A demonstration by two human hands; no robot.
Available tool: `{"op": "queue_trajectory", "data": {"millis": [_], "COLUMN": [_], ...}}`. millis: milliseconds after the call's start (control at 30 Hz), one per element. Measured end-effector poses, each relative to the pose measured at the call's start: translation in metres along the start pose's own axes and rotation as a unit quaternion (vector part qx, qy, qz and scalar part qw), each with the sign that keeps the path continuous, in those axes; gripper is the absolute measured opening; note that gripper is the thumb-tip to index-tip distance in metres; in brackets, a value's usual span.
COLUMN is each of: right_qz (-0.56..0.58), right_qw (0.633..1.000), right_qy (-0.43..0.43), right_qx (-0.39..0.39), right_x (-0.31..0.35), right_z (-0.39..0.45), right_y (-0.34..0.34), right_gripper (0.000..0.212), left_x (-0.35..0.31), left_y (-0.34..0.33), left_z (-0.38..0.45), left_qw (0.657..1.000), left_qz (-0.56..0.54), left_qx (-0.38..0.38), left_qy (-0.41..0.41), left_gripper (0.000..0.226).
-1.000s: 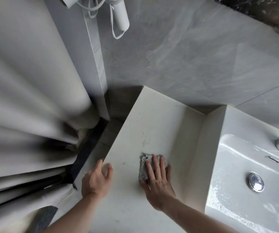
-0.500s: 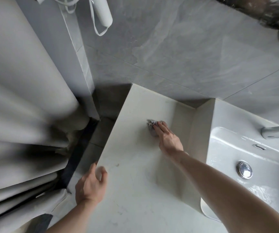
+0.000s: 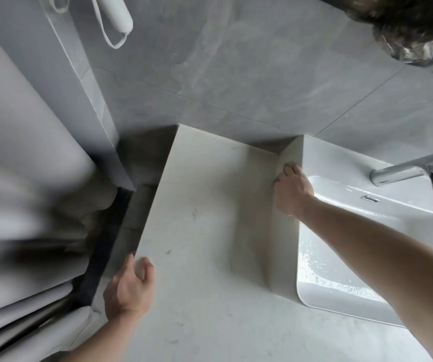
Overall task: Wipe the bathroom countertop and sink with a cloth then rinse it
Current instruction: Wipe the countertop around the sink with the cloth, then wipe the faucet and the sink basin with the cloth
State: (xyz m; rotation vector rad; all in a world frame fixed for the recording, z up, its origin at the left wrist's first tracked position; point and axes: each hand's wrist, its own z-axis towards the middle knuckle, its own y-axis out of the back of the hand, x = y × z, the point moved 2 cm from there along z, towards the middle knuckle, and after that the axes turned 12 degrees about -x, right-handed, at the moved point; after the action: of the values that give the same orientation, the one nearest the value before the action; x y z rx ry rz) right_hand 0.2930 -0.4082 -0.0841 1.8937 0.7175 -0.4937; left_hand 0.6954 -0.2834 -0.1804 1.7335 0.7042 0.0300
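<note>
Under right hand [image 3: 291, 190], cloth [image 3: 288, 165] against sink [image 3: 286, 231] wall.

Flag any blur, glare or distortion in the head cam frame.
Head view: curtain at left is smeared by blur; wet sink basin throws specular glare; wide-angle lens bends the wall tiles and countertop edges; soft shadow lies along the sink's side wall by the right hand; left hand is slightly soft.
</note>
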Motion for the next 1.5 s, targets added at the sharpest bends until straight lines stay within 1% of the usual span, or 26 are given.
{"op": "queue_trajectory", "data": {"millis": [100, 233, 367, 433, 533, 667, 733, 800, 867, 900, 933, 1000, 1033, 1100, 1133, 1167, 1200, 1233, 1267, 1300, 1333, 1367, 1400, 1433, 1467, 1500], "right_qz": [0.018, 0.014, 0.017, 0.035, 0.06, 0.074, 0.077, 0.088, 0.11, 0.13, 0.16, 0.253, 0.298, 0.368, 0.408, 0.448, 0.485, 0.516, 0.547, 0.581, 0.624, 0.671, 0.712, 0.741, 0.764, 0.782], "right_qw": [0.999, 0.995, 0.991, 0.994, 0.997, 0.997, 0.996, 0.995, 0.992, 0.99, 0.985, 0.958, 0.942, 0.918, 0.902, 0.876, 0.834, 0.778, 0.712, 0.639, 0.548, 0.442, 0.342, 0.254, 0.171, 0.106], "right_qy": [0.045, 0.078, 0.119, 0.103, 0.038, -0.01, 0.007, 0.036, 0.051, 0.044, 0.034, 0.013, 0.004, -0.037, -0.088, -0.166, -0.262, -0.359, -0.44, -0.502, -0.553, -0.591, -0.609, -0.618, -0.619, -0.612], "right_qx": [0.02, 0.053, 0.059, 0.032, -0.007, -0.018, -0.034, -0.029, -0.015, -0.024, -0.052, -0.133, -0.154, -0.142, -0.106, -0.064, -0.03, -0.006, 0.026, 0.053, 0.069, 0.071, 0.07, 0.063, 0.054, 0.049], "right_x": [0.041, 0.088, 0.089, 0.072, 0.044, 0.05, 0.07, 0.095, 0.117, 0.124, 0.13, 0.137, 0.139, 0.142, 0.144, 0.145, 0.144, 0.144, 0.145, 0.146, 0.148, 0.151, 0.153, 0.156, 0.159, 0.161], "right_z": [-0.042, -0.105, -0.137, -0.128, -0.102, -0.107, -0.13, -0.158, -0.183, -0.193, -0.204, -0.228, -0.242, -0.273, -0.29, -0.308, -0.326, -0.343, -0.356, -0.362, -0.363, -0.359, -0.353, -0.344, -0.333, -0.318], "right_y": [-0.008, -0.01, -0.001, 0.002, 0.007, 0.008, -0.001, -0.011, -0.019, -0.022, -0.023, -0.022, -0.02, -0.018, -0.022, -0.032, -0.045, -0.059, -0.069, -0.077, -0.082, -0.082, -0.078, -0.072, -0.068, -0.06], "right_gripper": [0.045, 0.049, 0.044, 0.039, 0.037, 0.042, 0.041, 0.036, 0.026, 0.02, 0.017, 0.017, 0.025, 0.047, 0.052, 0.058, 0.064, 0.066, 0.061, 0.051, 0.039, 0.029, 0.024, 0.023, 0.024, 0.025], "left_x": [-0.001, 0.0, 0.001, 0.0, -0.001, 0.001, 0.004, 0.005, 0.006, 0.005, 0.005, 0.009, 0.012, 0.016, 0.015, 0.013, 0.008, 0.004, -0.002, -0.009, -0.019, -0.032, -0.049, -0.069, -0.091, -0.111], "left_y": [0.003, 0.007, 0.007, 0.007, 0.007, 0.006, 0.003, 0.002, 0.0, 0.001, 0.002, 0.002, 0.003, 0.007, 0.008, 0.01, 0.013, 0.014, 0.014, 0.016, 0.018, 0.019, 0.021, 0.021, 0.022, 0.02], "left_z": [-0.001, -0.003, -0.002, -0.004, -0.004, -0.005, -0.005, -0.004, -0.004, -0.004, -0.004, -0.003, 0.0, 0.006, 0.01, 0.014, 0.015, 0.016, 0.015, 0.013, 0.01, 0.006, 0.0, -0.009, -0.022, -0.033], "left_qw": [1.0, 1.0, 1.0, 1.0, 0.999, 0.999, 0.999, 0.998, 0.997, 0.996, 0.996, 0.994, 0.993, 0.986, 0.98, 0.975, 0.97, 0.966, 0.964, 0.962, 0.956, 0.947, 0.938, 0.93, 0.923, 0.919], "left_qz": [-0.007, -0.009, -0.013, -0.015, -0.022, -0.02, -0.024, -0.027, -0.041, -0.051, -0.054, -0.034, -0.016, 0.037, 0.06, 0.081, 0.101, 0.112, 0.114, 0.115, 0.12, 0.124, 0.123, 0.119, 0.111, 0.093], "left_qx": [0.002, 0.009, 0.009, 0.005, -0.002, 0.0, -0.007, -0.009, -0.007, -0.002, 0.003, 0.008, 0.011, 0.023, 0.027, 0.029, 0.032, 0.028, 0.022, 0.01, 0.002, 0.004, 0.015, 0.034, 0.055, 0.077], "left_qy": [-0.004, -0.015, -0.026, -0.027, -0.029, -0.033, -0.042, -0.05, -0.062, -0.066, -0.073, -0.102, -0.121, -0.162, -0.186, -0.205, -0.218, -0.23, -0.239, -0.249, -0.267, -0.295, -0.324, -0.347, -0.364, -0.377], "left_gripper": [0.052, 0.055, 0.053, 0.051, 0.05, 0.051, 0.046, 0.041, 0.049, 0.055, 0.057, 0.05, 0.047, 0.05, 0.054, 0.056, 0.055, 0.05, 0.045, 0.045, 0.052, 0.061, 0.067, 0.068, 0.066, 0.064]}}
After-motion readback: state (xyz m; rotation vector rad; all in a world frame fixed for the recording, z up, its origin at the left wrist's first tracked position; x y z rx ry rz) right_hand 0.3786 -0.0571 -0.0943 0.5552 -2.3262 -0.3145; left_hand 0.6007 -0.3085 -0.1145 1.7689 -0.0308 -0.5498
